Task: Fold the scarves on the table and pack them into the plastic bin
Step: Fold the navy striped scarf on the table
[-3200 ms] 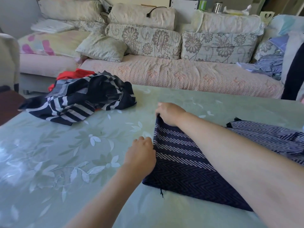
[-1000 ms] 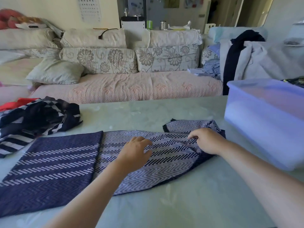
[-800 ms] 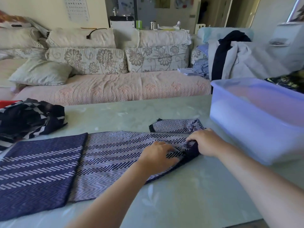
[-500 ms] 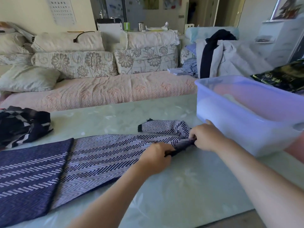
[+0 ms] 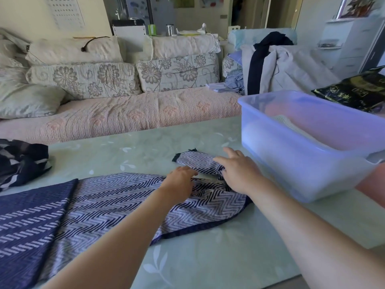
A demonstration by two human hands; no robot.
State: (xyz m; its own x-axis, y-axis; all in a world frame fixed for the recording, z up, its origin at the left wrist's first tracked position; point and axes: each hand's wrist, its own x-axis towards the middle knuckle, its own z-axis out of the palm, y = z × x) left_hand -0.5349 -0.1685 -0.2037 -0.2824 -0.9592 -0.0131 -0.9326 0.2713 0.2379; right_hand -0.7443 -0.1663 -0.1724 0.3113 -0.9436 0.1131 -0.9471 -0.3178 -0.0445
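A long navy and white zigzag scarf lies spread across the green table, its dark striped end at the lower left. Its far end is bunched and turned back near the bin. My left hand rests flat on the zigzag cloth, fingers apart. My right hand lies on the bunched end with fingers spread, holding nothing. The clear plastic bin stands just right of my right hand, with pale folded cloth inside. A second crumpled dark striped scarf sits at the table's left edge.
A sofa with floral cushions runs behind the table. Clothes are piled at its right end. A black packet lies beyond the bin. The table's near edge is at lower right.
Both hands let go of the pinched scarf edge they held half a second ago and now lie open on the cloth. My view has swung right since the earliest frame, bringing the bin in.
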